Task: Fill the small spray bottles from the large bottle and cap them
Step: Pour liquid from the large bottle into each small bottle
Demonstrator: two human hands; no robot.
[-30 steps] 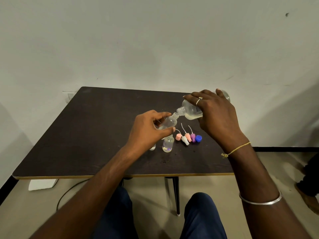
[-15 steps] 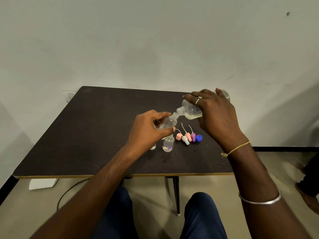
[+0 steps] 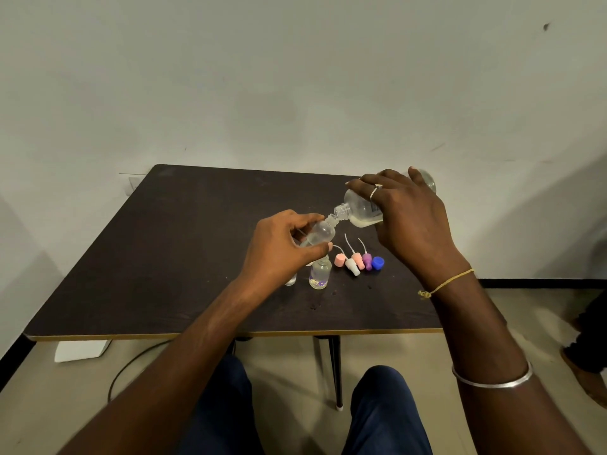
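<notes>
Above a dark table (image 3: 138, 257), a person's left hand (image 3: 279, 247) grips a tilted small spray bottle (image 3: 320, 233), its neck meeting the mouth of the large bottle (image 3: 359, 210), which the right hand (image 3: 410, 221) clasps almost on its side. A steady, slow tip with the necks kept aligned should prevent spills. Below stands another small bottle (image 3: 319, 274); to its right lie pastel spray caps (image 3: 353, 262) and a blue cap (image 3: 377, 263).

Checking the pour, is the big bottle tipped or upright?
Tipped: the right hand holds the large bottle nearly sideways, its mouth against the small bottle.
</notes>
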